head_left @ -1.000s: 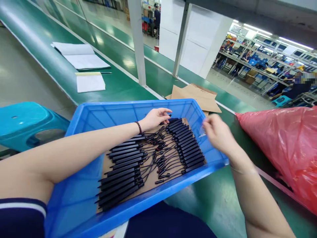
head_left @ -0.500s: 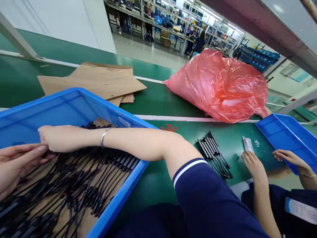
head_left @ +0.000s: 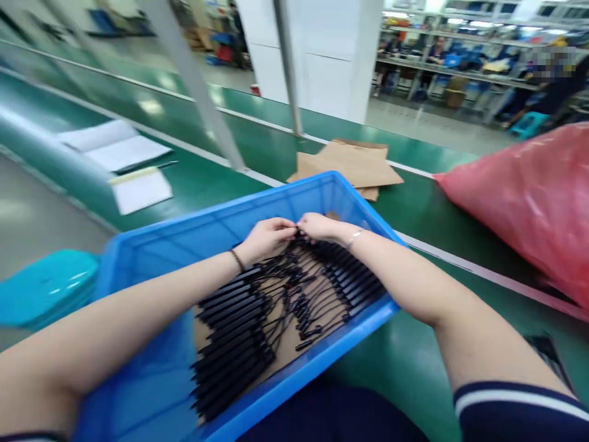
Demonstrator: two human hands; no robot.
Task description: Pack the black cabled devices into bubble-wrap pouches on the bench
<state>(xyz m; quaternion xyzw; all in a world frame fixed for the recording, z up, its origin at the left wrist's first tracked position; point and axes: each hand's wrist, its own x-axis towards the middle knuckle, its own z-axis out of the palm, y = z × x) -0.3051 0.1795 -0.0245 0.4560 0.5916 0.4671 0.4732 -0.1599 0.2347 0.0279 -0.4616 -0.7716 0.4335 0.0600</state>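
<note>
Presently the left hand (head_left: 265, 238) and right hand (head_left: 321, 226) meet fingertip to fingertip at the far end of the blue tray (head_left: 151, 245), both pinching one black corded part (head_left: 298, 234); judged best lifted slowly so neighbouring cords beneath the hands do not snag.

The person wears a dark blue top with a white stripe on the short sleeve (head_left: 515, 402), a dark bead band on the left wrist (head_left: 238, 260), and a thin silver bracelet (head_left: 353, 238) on the right.
</note>
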